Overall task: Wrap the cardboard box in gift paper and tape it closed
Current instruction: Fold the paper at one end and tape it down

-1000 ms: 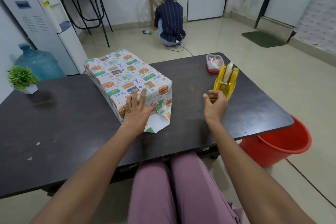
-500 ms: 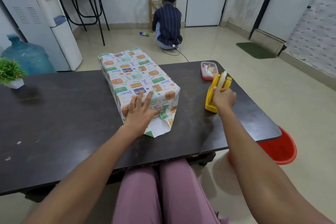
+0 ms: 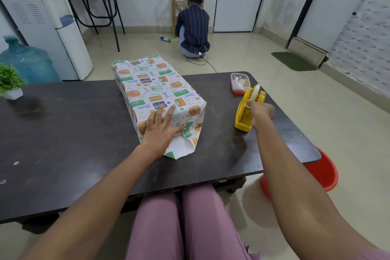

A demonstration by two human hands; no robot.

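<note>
The cardboard box [image 3: 156, 88], covered in white gift paper with orange, green and blue prints, lies lengthwise on the dark table [image 3: 69, 131]. At its near end a loose paper flap [image 3: 181, 148] lies on the tabletop. My left hand [image 3: 161, 127] presses flat on the box's near end, fingers spread. To the right stands a yellow tape dispenser [image 3: 245, 107] with a white tape roll. My right hand [image 3: 260, 113] is at the dispenser with curled fingers, pinching the tape end near its cutter.
A small clear tub with a red base [image 3: 239, 83] sits behind the dispenser. A potted plant [image 3: 9, 82] stands at the table's far left. A red bucket [image 3: 322, 173] is on the floor by the right corner. A person [image 3: 193, 27] crouches by the far wall.
My right hand has gone from the near side of the dispenser onto it and now pinches at the tape. The left hand stays pressed on the box. The view shifted slightly.
</note>
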